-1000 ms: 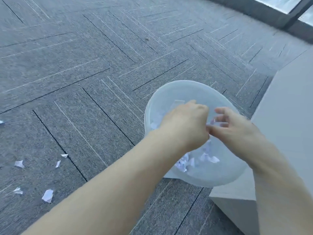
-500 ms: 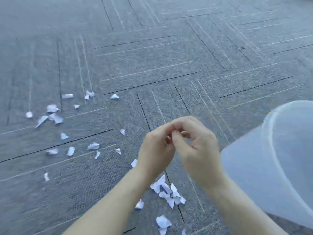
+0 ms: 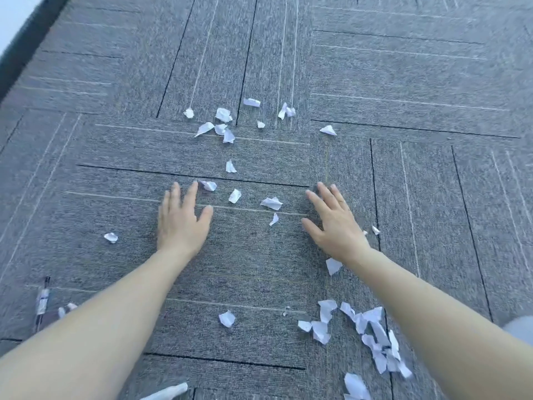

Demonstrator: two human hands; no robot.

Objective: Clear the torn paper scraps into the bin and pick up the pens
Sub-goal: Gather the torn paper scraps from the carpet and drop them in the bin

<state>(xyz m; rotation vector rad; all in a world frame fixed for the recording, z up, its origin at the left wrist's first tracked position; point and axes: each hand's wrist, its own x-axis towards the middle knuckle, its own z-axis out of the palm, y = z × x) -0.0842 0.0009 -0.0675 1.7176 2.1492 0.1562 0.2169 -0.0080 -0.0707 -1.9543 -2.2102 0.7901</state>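
Several white torn paper scraps lie scattered on the grey carpet, with a loose group [image 3: 225,122] farther out and a denser pile [image 3: 372,336] near my right forearm. My left hand [image 3: 180,220] and my right hand [image 3: 334,223] hover flat and open over the carpet, fingers spread, palms down. A few scraps [image 3: 271,202] lie between the two hands, and one scrap [image 3: 209,185] sits at my left fingertips. A pen [image 3: 42,303] lies at the left edge beside my left forearm. A sliver of the translucent bin [image 3: 519,327] shows at the right edge.
The floor is grey carpet tile [image 3: 403,82] with dark seams and pale stripes. A dark skirting edge [image 3: 26,44] runs along the top left corner. A single scrap [image 3: 111,237] lies off to the left of my left hand.
A second ago both hands were over the bin, then pinched together above the floor. Now they are apart, open and spread over the scraps, and the view has swung away from the bin.
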